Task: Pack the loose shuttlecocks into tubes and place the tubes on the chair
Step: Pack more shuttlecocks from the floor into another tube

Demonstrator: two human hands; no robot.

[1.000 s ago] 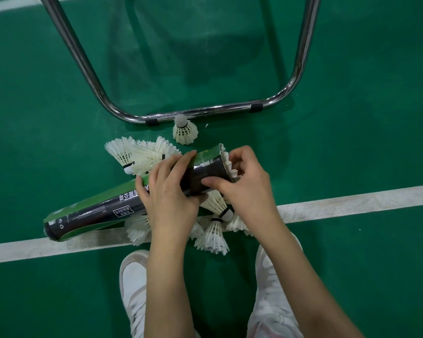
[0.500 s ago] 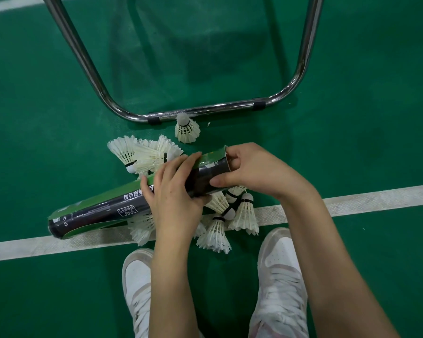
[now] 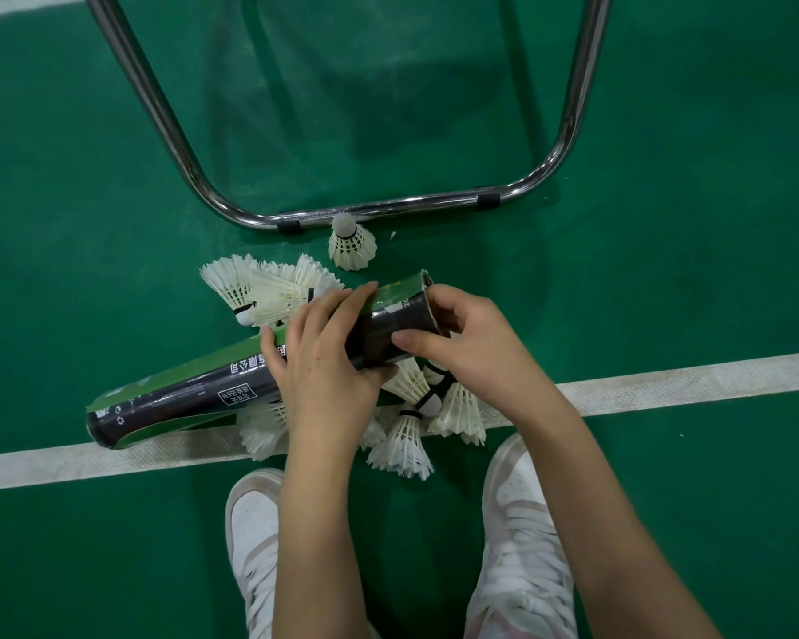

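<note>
Above the white court line [image 3: 665, 385], the left hand [image 3: 324, 362] grips the black-and-green tube [image 3: 194, 389] mid-length while the right hand [image 3: 471, 348] pinches its open end, loose shuttlecocks [image 3: 407, 435] scattered beneath near the chair frame [image 3: 388, 209].

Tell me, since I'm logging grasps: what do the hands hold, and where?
Both grip the tube: left hand around its middle, right hand at its open end.

A green court floor [image 3: 665, 177] carries a white line [image 3: 688, 382]. Loose shuttlecocks [image 3: 404, 447] lie heaped on and just beyond that line, one shuttlecock [image 3: 351, 244] farther off against the chrome chair frame [image 3: 388, 209].
</note>
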